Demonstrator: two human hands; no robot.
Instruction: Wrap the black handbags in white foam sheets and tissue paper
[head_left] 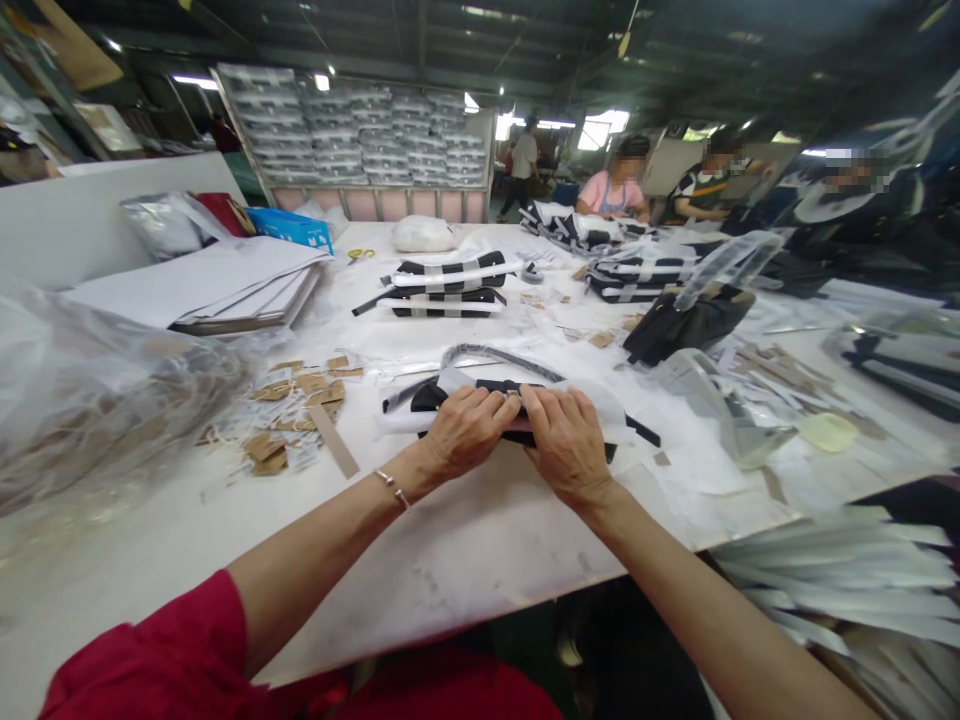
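A black handbag [429, 396] lies flat on the table in front of me, partly covered with white wrapping [611, 408]. A strap in clear wrapping [501, 352] arches behind it, and black strap ends stick out at both sides. My left hand [466, 428] is closed over the bag's near edge, left of the middle. Beside it my right hand [566, 438] grips the same edge from the right. The fingers of both hands nearly meet at the bag's centre. My fingers and palms hide much of its front.
Behind the bag is a stack of wrapped black bags [448, 300]. Loose brown tags [270, 452] and a cardboard stack [247, 290] lie to the left. Rightward stand another black bag [679, 322] and clear plastic [739, 425]. Co-workers [611, 190] sit across the table.
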